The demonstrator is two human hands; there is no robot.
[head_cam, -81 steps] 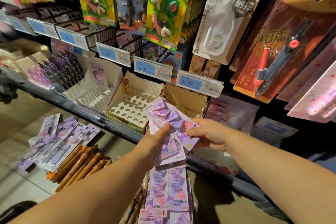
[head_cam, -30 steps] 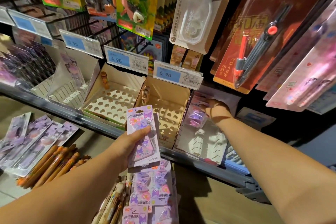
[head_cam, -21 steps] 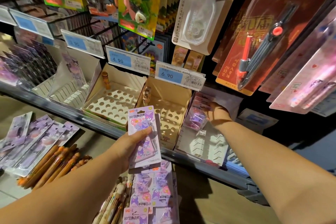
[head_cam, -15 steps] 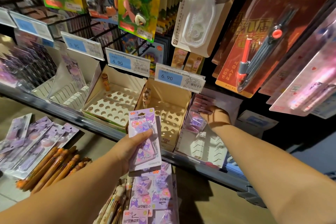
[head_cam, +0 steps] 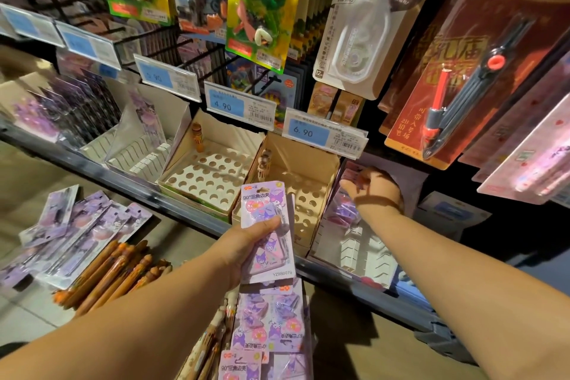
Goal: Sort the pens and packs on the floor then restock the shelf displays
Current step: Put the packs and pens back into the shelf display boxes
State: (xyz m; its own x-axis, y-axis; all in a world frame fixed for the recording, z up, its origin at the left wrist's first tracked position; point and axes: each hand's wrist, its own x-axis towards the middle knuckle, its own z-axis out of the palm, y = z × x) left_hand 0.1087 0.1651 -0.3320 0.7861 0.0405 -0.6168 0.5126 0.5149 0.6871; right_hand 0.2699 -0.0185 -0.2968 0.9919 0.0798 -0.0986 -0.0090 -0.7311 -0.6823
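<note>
Spare packs [head_cam: 269,328] lie on floor [head_cam: 27,315] below left hand [head_cam: 244,246], which pinches one clip pack [head_cam: 267,259] at its side edge. Likely light, stiff card with slick blister; take by edges. Beyond, right hand [head_cam: 371,191], fingers loose and empty, reaches into shelf tray [head_cam: 359,253].

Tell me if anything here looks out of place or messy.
Yes. Purple packs and brown pens lie in loose heaps on the floor below the shelf instead of in displays. On the shelf, the two holed pen boxes stand almost bare, with nearly every hole unfilled.
</note>
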